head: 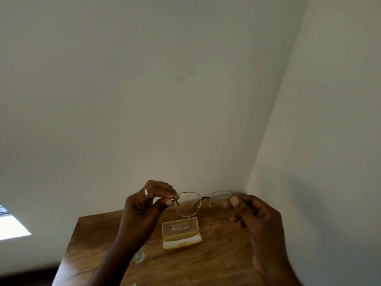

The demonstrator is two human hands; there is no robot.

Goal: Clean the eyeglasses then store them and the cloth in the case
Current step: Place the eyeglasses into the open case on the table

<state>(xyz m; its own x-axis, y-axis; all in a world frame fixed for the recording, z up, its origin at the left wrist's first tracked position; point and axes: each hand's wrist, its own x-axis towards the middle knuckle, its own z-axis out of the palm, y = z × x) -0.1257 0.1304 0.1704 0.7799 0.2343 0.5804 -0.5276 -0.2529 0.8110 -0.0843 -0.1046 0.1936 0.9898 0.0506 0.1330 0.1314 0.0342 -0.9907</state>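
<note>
At the bottom edge, beside your left forearm, a pale-green scrap (133,284) just shows; too little of it is in view to tell what it is. A little farther on, a small clear round thing (140,257) lies on the wooden tabletop (216,263), partly hidden by that same forearm. Beyond it, near the middle of the tabletop, the yellowish case (181,233) lies open, with its lid tipped back towards the wall and its base nearer to you.

Above the case, you hold the eyeglasses (205,197) up in the air with both hands, lenses facing you and well clear of the tabletop. Your left hand (147,205), with a ring (146,193) on one finger, pinches the frame's left end between thumb and fingertips. Your right hand (254,215) pinches the outer edge of the other lens, thumb in front, the remaining fingers curled below. Behind everything, the plain wall (165,100) meets a second one in a corner.
</note>
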